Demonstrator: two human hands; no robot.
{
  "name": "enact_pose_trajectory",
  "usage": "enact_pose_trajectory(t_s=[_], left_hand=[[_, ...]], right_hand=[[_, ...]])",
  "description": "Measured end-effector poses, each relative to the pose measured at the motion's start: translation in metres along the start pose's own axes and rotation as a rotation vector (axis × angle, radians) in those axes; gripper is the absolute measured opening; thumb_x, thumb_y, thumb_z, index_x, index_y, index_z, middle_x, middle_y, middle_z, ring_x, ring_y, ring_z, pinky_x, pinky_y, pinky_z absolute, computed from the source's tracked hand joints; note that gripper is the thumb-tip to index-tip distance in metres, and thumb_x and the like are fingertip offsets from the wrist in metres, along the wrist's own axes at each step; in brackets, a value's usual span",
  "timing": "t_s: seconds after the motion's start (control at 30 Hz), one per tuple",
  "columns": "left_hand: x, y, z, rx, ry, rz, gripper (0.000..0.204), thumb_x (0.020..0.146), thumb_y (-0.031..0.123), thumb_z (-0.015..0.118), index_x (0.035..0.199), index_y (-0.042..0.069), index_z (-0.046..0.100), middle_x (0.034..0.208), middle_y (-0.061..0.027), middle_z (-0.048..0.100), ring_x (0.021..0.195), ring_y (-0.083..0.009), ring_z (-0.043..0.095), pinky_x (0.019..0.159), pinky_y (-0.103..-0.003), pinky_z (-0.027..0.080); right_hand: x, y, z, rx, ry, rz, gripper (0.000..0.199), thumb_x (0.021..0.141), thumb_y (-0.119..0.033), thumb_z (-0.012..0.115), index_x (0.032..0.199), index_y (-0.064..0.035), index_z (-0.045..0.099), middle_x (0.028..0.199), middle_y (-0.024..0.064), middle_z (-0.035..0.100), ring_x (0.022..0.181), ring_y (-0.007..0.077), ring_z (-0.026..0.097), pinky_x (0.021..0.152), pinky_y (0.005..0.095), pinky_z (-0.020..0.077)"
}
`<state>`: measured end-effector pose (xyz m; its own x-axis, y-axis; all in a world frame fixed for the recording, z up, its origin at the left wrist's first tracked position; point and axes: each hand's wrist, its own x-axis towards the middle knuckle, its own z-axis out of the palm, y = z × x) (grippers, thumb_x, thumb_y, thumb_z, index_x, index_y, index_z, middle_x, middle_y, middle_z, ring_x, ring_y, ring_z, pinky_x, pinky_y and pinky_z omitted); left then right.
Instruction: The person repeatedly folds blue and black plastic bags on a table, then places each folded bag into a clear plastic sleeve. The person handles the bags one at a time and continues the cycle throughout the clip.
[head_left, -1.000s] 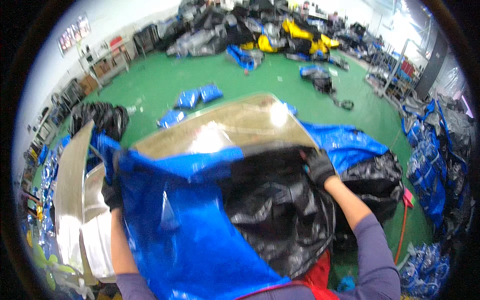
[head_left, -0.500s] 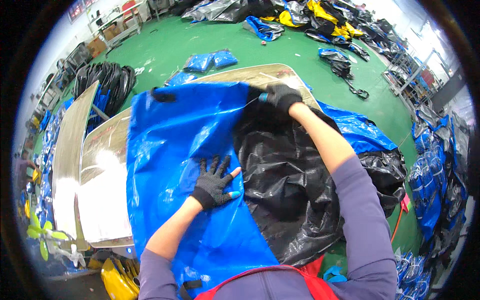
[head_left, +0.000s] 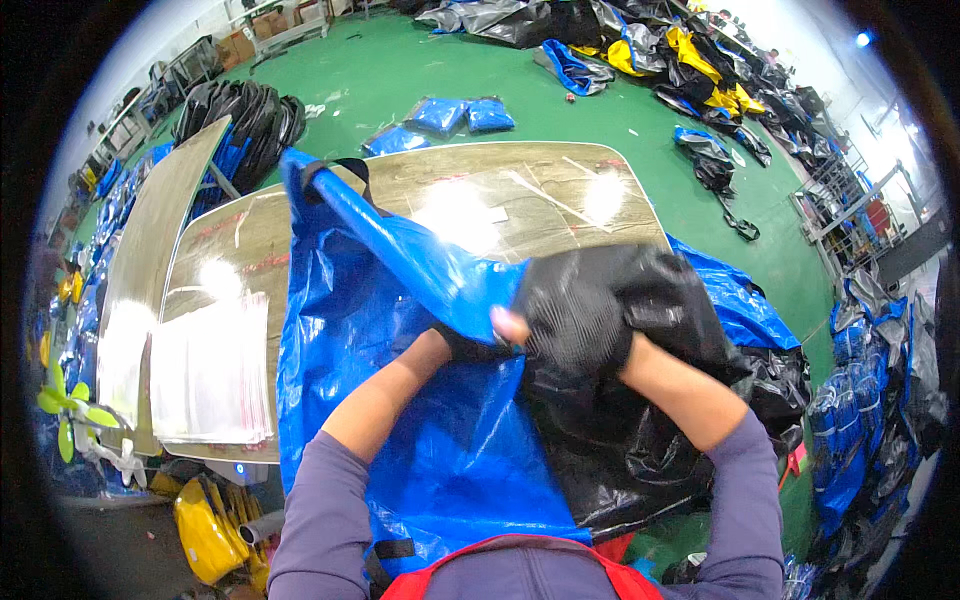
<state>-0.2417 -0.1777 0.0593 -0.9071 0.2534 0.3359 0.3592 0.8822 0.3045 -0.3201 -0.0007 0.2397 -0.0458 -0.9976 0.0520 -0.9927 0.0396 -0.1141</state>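
Observation:
A large blue-and-black tarpaulin piece (head_left: 440,430) lies before me over the near part of a wood-look tabletop (head_left: 400,180). Its far edge is folded back toward me in a blue roll, and a black strap loop (head_left: 352,176) shows at the far left corner. My right hand (head_left: 575,312), in a black knitted glove, is closed on the fabric where blue meets black. Beside it, my left hand (head_left: 478,346) reaches under the fold, which hides most of its fingers. One bare fingertip shows between the hands; whose it is I cannot tell.
A stack of white sheets (head_left: 212,375) lies on the table's left. Blue packets in clear wrap (head_left: 440,114) are on the green floor beyond. Tarpaulin heaps (head_left: 690,60) fill the back right. A green-bladed fan (head_left: 75,405) and yellow pieces (head_left: 205,530) are at lower left.
My right hand has come down toward me, bringing the far edge with it and uncovering more tabletop. The left hand, flat on the blue part before, is now partly under the fold.

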Motion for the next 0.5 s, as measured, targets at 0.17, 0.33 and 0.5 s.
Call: enact_pose_trajectory(t_s=[0.17, 0.33, 0.5], left_hand=[[-0.078, -0.022, -0.063, -0.266, -0.094, -0.395, 0.051, 0.089, 0.045, 0.056, 0.114, 0.001, 0.059, 0.117, -0.0185, 0.060, 0.103, -0.0330, 0.057, 0.096, -0.046, 0.042], [-0.122, 0.017, -0.198, -0.241, 0.416, -0.810, 0.041, 0.090, 0.034, 0.053, 0.115, 0.002, 0.060, 0.119, -0.0198, 0.060, 0.098, -0.0349, 0.060, 0.094, -0.043, 0.044], [-0.087, 0.028, -0.223, 0.439, 0.303, -0.386, 0.033, 0.091, 0.022, 0.050, 0.117, 0.003, 0.060, 0.121, -0.0211, 0.060, 0.092, -0.0368, 0.062, 0.093, -0.040, 0.045]], right_hand=[[-0.110, 0.019, 0.080, -0.243, -0.109, -0.024, 0.047, 0.089, -0.024, 0.050, 0.136, -0.0298, 0.048, 0.066, 0.0084, 0.060, 0.057, 0.0232, 0.061, 0.054, 0.0392, 0.0482], [-0.090, 0.027, 0.115, -0.235, -0.195, 0.103, 0.050, 0.091, -0.023, 0.047, 0.140, -0.0302, 0.041, 0.080, 0.0118, 0.062, 0.067, 0.0269, 0.063, 0.057, 0.0408, 0.0484], [-0.034, -0.003, 0.038, -0.144, -0.660, 0.069, 0.067, 0.075, -0.032, 0.064, 0.138, -0.0170, 0.045, 0.095, 0.0208, 0.066, 0.079, 0.0359, 0.066, 0.069, 0.0450, 0.0523]])
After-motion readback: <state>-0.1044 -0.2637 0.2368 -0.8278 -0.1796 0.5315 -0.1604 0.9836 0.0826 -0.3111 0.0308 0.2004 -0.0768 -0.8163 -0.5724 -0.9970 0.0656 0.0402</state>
